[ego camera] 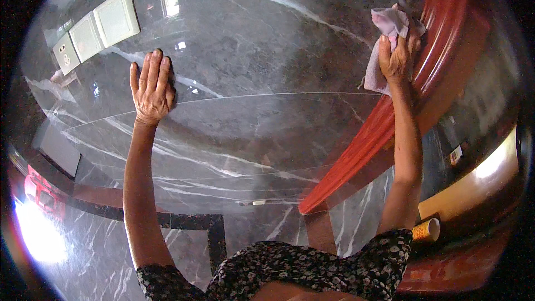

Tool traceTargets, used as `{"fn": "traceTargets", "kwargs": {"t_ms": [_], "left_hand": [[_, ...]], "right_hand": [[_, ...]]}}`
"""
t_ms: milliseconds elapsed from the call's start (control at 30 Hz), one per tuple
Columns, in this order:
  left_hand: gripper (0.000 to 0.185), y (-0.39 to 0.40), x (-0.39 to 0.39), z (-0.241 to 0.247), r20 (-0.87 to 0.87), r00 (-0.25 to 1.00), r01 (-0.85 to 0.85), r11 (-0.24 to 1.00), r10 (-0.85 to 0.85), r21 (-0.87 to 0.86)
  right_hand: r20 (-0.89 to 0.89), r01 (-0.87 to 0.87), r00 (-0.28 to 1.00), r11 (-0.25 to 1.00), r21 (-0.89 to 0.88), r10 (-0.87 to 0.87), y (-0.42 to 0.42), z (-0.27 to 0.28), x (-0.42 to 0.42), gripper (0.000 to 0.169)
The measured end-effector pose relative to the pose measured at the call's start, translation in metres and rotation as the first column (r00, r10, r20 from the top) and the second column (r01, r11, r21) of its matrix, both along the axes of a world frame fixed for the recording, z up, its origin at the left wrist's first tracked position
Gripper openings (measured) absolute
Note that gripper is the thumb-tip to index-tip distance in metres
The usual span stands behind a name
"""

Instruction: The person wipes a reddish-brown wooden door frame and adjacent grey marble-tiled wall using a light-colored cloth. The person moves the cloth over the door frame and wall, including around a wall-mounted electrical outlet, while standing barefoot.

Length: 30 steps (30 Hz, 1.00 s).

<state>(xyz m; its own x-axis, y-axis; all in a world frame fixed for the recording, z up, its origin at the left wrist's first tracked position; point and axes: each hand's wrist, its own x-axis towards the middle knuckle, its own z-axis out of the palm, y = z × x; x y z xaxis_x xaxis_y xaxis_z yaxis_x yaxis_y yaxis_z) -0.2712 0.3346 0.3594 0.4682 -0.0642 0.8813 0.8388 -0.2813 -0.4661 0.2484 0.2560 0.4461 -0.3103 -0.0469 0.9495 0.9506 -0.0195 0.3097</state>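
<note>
My left hand [154,88] is pressed flat on a glossy grey marble-look tile wall [250,58] with white veins. Its fingers point up and hold nothing. To its upper left, white switch and socket plates [98,29] are fixed to the wall. Further right, my right hand [397,58] grips a pale pink cloth [378,73] against the same wall. Bunched folds of the cloth stick out above the fingers, and a flap hangs below. Right beside the cloth runs a shiny red upright trim [443,29] with wood-like streaks.
Below is a marble-look floor [271,225] with a dark border strip [188,220]. A yellow-orange cup [426,230] lies on its side near my right elbow. A red object [44,192] and bright light are at lower left. A grey panel [58,150] stands at left.
</note>
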Motion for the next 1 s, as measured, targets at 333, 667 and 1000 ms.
{"fn": "traceTargets", "kwargs": {"t_ms": [333, 667, 1000], "left_hand": [[0.049, 0.003, -0.035, -0.023, 0.032, 0.996, -0.087, 0.996, 0.088, -0.029], [0.048, 0.001, -0.032, -0.030, 0.199, 0.980, 0.030, 0.999, -0.027, -0.011], [0.047, 0.001, -0.036, -0.031, 0.189, 0.982, 0.004, 1.000, 0.000, -0.022]], "right_hand": [[0.089, 0.009, 0.996, 0.998, 0.067, -0.015, 0.008, -0.001, 0.016, 0.055], [-0.052, 0.096, 0.994, 0.993, 0.076, -0.092, 0.011, -0.024, -0.021, 0.041], [0.077, -0.067, 0.995, 0.997, -0.035, 0.070, 0.012, -0.039, -0.163, 0.055]]}}
